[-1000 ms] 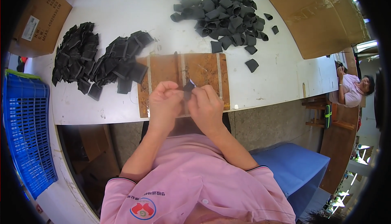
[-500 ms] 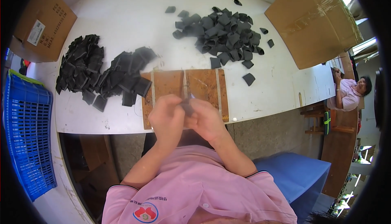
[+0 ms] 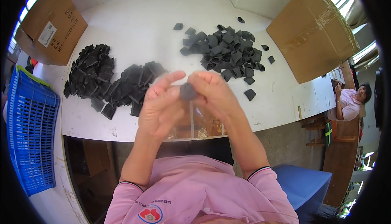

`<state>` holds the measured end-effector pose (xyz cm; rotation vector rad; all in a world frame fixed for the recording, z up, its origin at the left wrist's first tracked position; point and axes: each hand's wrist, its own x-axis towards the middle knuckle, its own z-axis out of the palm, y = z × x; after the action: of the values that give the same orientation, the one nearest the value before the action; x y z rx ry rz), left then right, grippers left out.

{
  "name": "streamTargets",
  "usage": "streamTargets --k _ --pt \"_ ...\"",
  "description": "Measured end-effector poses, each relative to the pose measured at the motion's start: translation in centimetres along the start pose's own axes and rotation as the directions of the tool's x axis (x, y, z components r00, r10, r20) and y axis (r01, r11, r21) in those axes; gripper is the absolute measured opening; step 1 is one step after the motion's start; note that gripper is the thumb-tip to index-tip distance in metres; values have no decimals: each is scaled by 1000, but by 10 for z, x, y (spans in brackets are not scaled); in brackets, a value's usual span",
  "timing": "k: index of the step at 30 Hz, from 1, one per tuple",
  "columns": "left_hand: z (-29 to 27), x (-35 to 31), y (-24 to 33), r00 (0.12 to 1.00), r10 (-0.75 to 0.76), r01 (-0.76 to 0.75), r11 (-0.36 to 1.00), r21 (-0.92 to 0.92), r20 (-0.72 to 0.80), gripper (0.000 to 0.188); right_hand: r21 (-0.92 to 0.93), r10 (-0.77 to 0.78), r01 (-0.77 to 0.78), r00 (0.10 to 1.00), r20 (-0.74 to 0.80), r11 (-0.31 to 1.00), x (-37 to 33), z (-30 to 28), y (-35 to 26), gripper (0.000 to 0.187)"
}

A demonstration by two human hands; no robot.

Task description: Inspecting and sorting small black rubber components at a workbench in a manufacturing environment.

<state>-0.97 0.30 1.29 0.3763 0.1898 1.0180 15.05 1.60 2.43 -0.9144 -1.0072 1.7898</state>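
A small dark grey fabric piece (image 3: 187, 92), rolled or folded, is held up over the near edge of the table. My right hand (image 3: 214, 94) pinches it from the right, thumb and forefinger closed on it. At its left side is my left hand (image 3: 159, 106), fingers apart, one fingertip touching or nearly touching the piece. The lower fingers of that hand are blurred. Beneath both hands lies a brown wooden board (image 3: 205, 123) with pale strips, mostly covered by them. Flat black fabric pieces (image 3: 90, 71) lie heaped on the left; loop-shaped dark grey pieces (image 3: 232, 48) form a loose pile beyond my right hand.
A cardboard box (image 3: 53, 28) stands at the far left, another cardboard box (image 3: 311, 32) at the far right. Beside the white table (image 3: 134, 24) is a blue plastic basket (image 3: 32, 130). A blue bin (image 3: 301, 185) sits at lower right. Another person (image 3: 350, 101) sits off to the right.
Both hands have risen and moved farther over the table, the grey piece with them. My left fingers have spread apart from their closed grip. The view has shifted slightly.
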Motion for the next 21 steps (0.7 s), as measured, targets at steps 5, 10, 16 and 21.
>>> streamTargets --k 5,10,16,21 --pt "-9 -3 -9 987 39 -26 996 83 -159 34 105 -116 105 988 103 989 -4 -15 21 27" --pt "-12 -5 -11 983 176 -184 943 278 53 34 17 -223 225 951 215 974 2 -24 21 29" --pt "-21 1 -10 996 88 -89 990 108 12 30 7 -178 180 969 169 984 7 -20 30 30" --pt "-23 -1 -12 998 68 -68 995 79 4 26 -21 -194 200 965 176 979 7 -23 30 28"
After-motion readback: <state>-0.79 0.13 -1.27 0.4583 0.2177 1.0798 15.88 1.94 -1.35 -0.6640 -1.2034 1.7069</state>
